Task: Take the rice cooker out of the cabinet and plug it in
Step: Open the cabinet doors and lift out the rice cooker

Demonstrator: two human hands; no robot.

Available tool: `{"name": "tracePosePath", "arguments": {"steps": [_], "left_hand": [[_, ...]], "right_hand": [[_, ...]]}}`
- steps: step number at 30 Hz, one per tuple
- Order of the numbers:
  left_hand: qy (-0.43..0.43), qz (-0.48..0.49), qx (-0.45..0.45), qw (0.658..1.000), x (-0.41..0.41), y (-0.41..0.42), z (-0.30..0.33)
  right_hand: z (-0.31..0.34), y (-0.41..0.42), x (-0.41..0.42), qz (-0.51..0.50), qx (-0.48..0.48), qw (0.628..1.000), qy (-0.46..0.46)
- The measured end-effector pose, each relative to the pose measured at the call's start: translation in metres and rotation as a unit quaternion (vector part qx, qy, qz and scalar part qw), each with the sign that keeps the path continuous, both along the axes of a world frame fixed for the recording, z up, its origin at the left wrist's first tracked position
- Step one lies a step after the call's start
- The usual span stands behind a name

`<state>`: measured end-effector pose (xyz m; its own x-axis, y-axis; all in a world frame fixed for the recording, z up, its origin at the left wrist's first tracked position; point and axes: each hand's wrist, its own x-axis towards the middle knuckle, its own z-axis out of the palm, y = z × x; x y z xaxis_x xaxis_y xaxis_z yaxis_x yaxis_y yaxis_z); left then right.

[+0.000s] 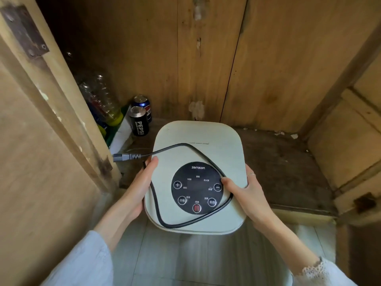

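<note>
Wood surrounds us on every side: at far left we see the open cabinet door (pixel 31 153) with a rusty hinge (pixel 24 32) near its top. Just past it, in the cabinet's left corner, lie clear plastic bottles (pixel 99 98), one with a yellow cap, and beside them stand two cans (pixel 139 120); the nearer black one reads "PEPSI", the farther blue one shows only part of its logo.

Our left hand (pixel 142 186) presses flat against the left side of the rice cooker (pixel 198 149), thumb lying along the lid's edge. The cooker is off-white with rounded corners, seen from above, its far part over the cabinet floor (pixel 288 172) and its near edge out over the pale tiled floor (pixel 185 254). A black power cord (pixel 156 209) loops loosely over the lid, its plug (pixel 125 157) sticking out to the left. On the lid, a round black control panel (pixel 197 187) carries the brand "zemkon", plus and minus buttons, a red button at the near edge, and small Chinese labels too fine for us to read.

Our right hand (pixel 247 195), a ring on one finger, grips the cooker's right side, thumb on the lid beside the minus button. The shelf boards are dark, worn and crumb-strewn toward the right wall.
</note>
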<state>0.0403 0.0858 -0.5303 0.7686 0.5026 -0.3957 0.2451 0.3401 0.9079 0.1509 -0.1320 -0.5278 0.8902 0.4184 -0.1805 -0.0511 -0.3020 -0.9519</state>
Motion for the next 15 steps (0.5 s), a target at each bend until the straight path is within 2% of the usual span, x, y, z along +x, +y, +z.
{"name": "tracePosePath", "arguments": {"steps": [4,10,12,15], "left_hand": [[0.005,-0.014,-0.011,1.000,-0.008,0.011,-0.002],[0.049,-0.035,-0.126,0.990,-0.006,0.014,-0.002],[0.035,-0.041,-0.116,0.992,0.002,0.007,0.004],[0.045,-0.063,-0.041,0.996,0.019,-0.005,0.021]], "right_hand": [[0.007,0.000,0.008,-0.016,-0.011,1.000,-0.013],[0.017,0.000,0.033,0.006,-0.029,1.000,0.008],[0.014,-0.002,0.035,0.011,-0.021,1.000,0.010],[0.013,-0.011,0.042,-0.011,0.005,0.999,0.035]]}}
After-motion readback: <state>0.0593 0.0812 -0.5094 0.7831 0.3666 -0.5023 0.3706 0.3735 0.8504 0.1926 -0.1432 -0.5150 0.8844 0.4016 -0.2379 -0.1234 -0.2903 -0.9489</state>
